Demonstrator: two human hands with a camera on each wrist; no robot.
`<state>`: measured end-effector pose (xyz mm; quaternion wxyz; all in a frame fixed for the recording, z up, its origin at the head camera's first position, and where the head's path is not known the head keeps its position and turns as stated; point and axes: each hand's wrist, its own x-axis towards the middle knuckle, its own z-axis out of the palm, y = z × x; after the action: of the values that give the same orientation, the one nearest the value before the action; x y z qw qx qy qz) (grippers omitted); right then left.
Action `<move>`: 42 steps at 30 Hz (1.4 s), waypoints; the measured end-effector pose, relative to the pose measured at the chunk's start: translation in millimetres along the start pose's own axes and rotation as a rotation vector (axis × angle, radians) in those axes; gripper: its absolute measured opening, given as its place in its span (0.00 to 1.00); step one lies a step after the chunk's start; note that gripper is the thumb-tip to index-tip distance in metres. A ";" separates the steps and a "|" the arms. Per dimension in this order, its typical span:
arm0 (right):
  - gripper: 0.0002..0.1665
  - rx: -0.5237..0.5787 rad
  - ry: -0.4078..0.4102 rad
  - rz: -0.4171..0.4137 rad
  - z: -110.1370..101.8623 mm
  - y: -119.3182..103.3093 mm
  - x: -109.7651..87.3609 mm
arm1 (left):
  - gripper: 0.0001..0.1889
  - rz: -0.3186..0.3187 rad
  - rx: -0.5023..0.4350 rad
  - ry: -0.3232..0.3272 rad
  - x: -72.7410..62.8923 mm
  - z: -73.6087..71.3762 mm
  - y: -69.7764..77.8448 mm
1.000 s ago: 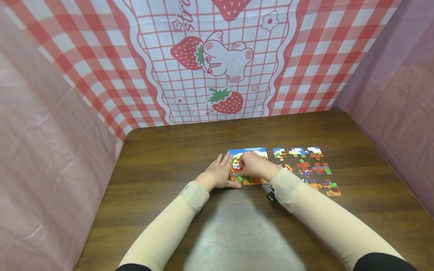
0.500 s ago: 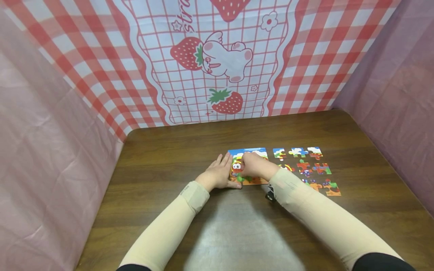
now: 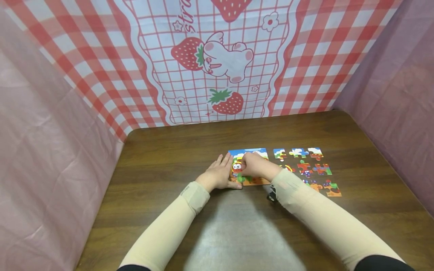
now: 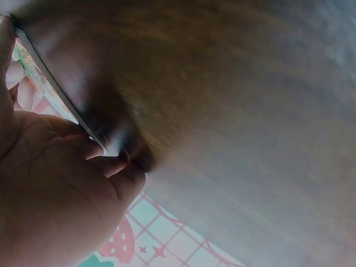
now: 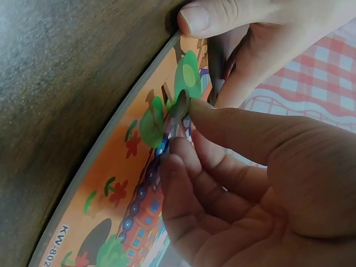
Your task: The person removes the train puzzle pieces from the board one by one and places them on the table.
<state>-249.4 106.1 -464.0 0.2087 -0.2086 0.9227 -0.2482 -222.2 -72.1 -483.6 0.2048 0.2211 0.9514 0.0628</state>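
A picture puzzle board [image 3: 252, 181] with a blue-sky and orange-ground scene lies flat on the table. My left hand [image 3: 217, 175] rests along its left side, fingers stretched out and thumb by the lower left corner. Over the board's left half is my right hand [image 3: 255, 165], covering much of the picture. In the right wrist view, thumb and fingers of the right hand [image 5: 239, 178] pinch a small puzzle piece [image 5: 181, 104], held tilted against the board's surface; most of the piece is hidden by the fingertips.
Right of the board, loose puzzle pieces [image 3: 304, 166] lie spread in rows; my right sleeve [image 3: 298, 195] hides some of them. The brown wooden table [image 3: 162, 158] reaches back to a red-and-white checked cloth [image 3: 112, 67]. Pink cloth [image 3: 51, 150] hangs at the sides.
Both hands stay at almost the same place on the board. The right hand's fingers shift only very slightly. The loose pieces lie as before.
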 end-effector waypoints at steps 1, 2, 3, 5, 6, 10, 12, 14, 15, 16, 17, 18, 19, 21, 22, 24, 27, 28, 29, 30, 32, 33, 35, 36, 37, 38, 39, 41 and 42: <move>0.19 0.001 0.008 -0.017 -0.1 0.9 -0.1 | 0.63 -0.001 -0.001 -0.001 -0.3 -0.2 0.1; 0.18 0.000 0.018 -0.034 -0.2 2.1 -0.3 | 0.63 -0.002 -0.003 -0.001 -0.5 -0.3 0.2; 0.16 -0.003 0.029 -0.048 -0.2 3.1 -0.2 | 0.63 -0.004 -0.005 -0.003 -0.8 -0.5 0.3; 0.12 -0.001 0.047 -0.068 -0.2 5.7 0.1 | 0.63 -0.005 -0.007 -0.004 -1.3 -0.7 0.5; 0.11 0.007 0.051 -0.068 0.0 7.0 0.3 | 0.63 -0.006 -0.008 -0.005 -1.6 -0.9 0.7; 0.05 0.061 0.047 -0.050 -0.7 11.4 0.4 | 0.63 -0.007 -0.004 -0.006 -1.9 -0.9 0.9; 0.03 0.096 0.038 -0.044 -2.2 12.4 -0.6 | 0.63 -0.008 -0.003 -0.008 -2.0 -1.3 1.1; 0.02 0.114 0.028 -0.049 -3.8 13.0 -1.9 | 0.63 -0.012 -0.001 -0.009 -1.6 -1.2 0.9; 0.01 0.115 0.024 -0.053 -4.7 13.1 -2.7 | 0.63 -0.016 -0.003 -0.009 -1.3 -1.3 0.9; 0.01 0.119 0.020 -0.054 -5.5 13.4 -3.4 | 0.63 -0.022 -0.004 -0.011 -1.2 -1.4 0.9; 0.02 0.115 0.018 -0.057 -6.0 13.9 -4.0 | 0.63 -0.026 -0.006 -0.013 -1.1 -1.2 0.9; 0.03 0.109 0.017 -0.064 -6.4 14.7 -4.5 | 0.63 -0.031 -0.005 -0.013 -0.7 -0.9 0.7; 0.04 0.103 0.016 -0.065 -6.6 15.4 -4.9 | 0.63 -0.036 -0.006 -0.014 -0.5 -0.8 0.6; 0.05 0.101 0.014 -0.060 -6.7 17.2 -5.5 | 0.63 -0.044 -0.011 -0.014 -0.2 -0.5 0.6; 0.05 0.105 0.013 -0.062 -6.7 18.2 -5.9 | 0.63 -0.045 -0.012 -0.013 0.0 -0.4 0.5; 0.06 0.121 0.011 -0.070 -6.8 20.0 -6.9 | 0.63 -0.050 -0.017 -0.011 -0.1 -0.5 0.6; 0.06 0.159 0.000 -0.075 -7.7 22.4 -9.1 | 0.63 -0.055 -0.023 -0.008 -0.7 -1.0 0.8; 0.06 0.170 -0.001 -0.081 -8.3 23.1 -10.1 | 0.63 -0.057 -0.022 -0.008 -0.9 -1.2 0.9; 0.06 0.180 -0.002 -0.085 -9.0 24.1 -11.0 | 0.63 -0.058 -0.023 -0.009 -1.3 -1.4 1.0; 0.06 0.195 -0.004 -0.080 -9.7 24.9 -12.2 | 0.63 -0.058 -0.023 -0.010 -1.6 -1.6 0.9; 0.06 0.213 -0.004 -0.082 -11.2 27.9 -13.9 | 0.63 -0.058 -0.024 -0.013 -1.7 -1.5 0.7; 0.06 0.225 -0.001 -0.081 -12.2 29.8 -15.2 | 0.63 -0.057 -0.025 -0.015 -1.7 -1.3 0.6; 0.06 0.248 0.008 -0.088 -14.8 34.3 -18.1 | 0.63 -0.057 -0.028 -0.016 -1.8 -1.3 0.5; 0.06 0.266 0.013 -0.092 -16.4 37.1 -20.0 | 0.63 -0.056 -0.029 -0.015 -1.8 -1.2 0.4; 0.06 0.281 0.017 -0.099 -18.2 40.4 -21.9 | 0.63 -0.055 -0.031 -0.014 -1.6 -1.1 0.5; 0.06 0.301 0.020 -0.101 -20.3 43.8 -24.3 | 0.63 -0.055 -0.031 -0.014 -1.4 -1.0 0.5; 0.06 0.313 0.027 -0.109 -22.7 46.8 -27.5 | 0.63 -0.055 -0.030 -0.012 -1.4 -1.1 0.7; 0.06 0.326 0.039 -0.110 -27.7 53.4 -33.7 | 0.63 -0.056 -0.028 -0.012 -1.3 -1.2 0.7; 0.06 0.329 0.044 -0.104 -30.1 56.3 -36.8 | 0.63 -0.057 -0.026 -0.013 -1.0 -1.1 0.6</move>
<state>-249.6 179.7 -460.6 0.2067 -0.2134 0.8620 -0.4108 -221.6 -72.0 -482.2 0.2154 0.1916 0.9551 0.0681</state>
